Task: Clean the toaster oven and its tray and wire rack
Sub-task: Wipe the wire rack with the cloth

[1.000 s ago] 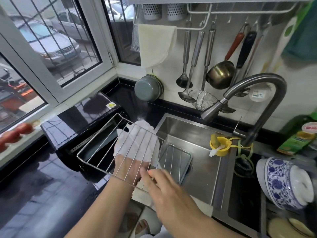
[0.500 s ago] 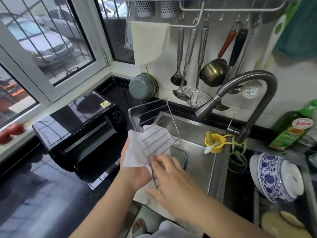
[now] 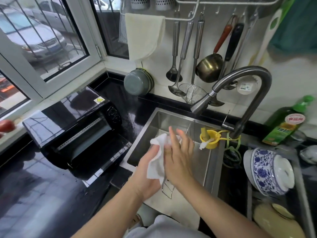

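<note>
The wire rack stands on edge over the steel sink, almost edge-on to me, with its far end sticking up past my fingers. My left hand presses a white cloth against the rack's left face. My right hand holds the rack from the right, fingers stretched along it. The black toaster oven sits on the dark counter to the left with its door folded down. The tray is hidden behind my hands.
A curved faucet arches over the sink. A yellow brush cup hangs on the sink's right wall. A blue-and-white bowl and a green bottle stand to the right. Ladles and pans hang on the back wall.
The rack went from lying flat in front of the oven to standing on edge over the sink. Both hands moved right with it, the cloth still against the wires.
</note>
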